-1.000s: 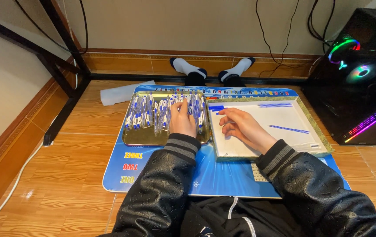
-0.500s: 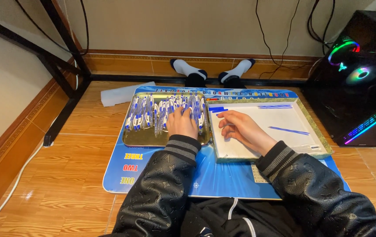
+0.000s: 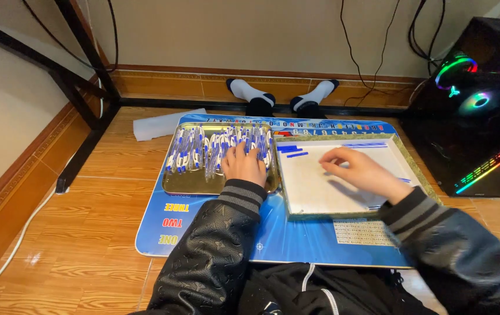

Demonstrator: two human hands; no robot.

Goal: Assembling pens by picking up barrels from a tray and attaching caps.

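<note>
**Hands at work over two trays on the floor**

The left hand (image 3: 244,165) rests on a heap of blue-and-white pens (image 3: 215,149) in a gold tray (image 3: 175,185); whether its grip holds one cannot be told. The right hand (image 3: 362,172) hovers over a white tray (image 3: 320,192), fingers loosely curled, a few blue caps (image 3: 291,151) lying at its far corner. Both trays sit side by side on a blue mat (image 3: 296,239).

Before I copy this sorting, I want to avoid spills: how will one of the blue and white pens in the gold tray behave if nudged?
A pen looks slim and round, so it would probably roll or slide on the shiny gold tray. It seems light and stiff. The left hand rests on the crowded heap, so neighbours would likely shift too.
</note>
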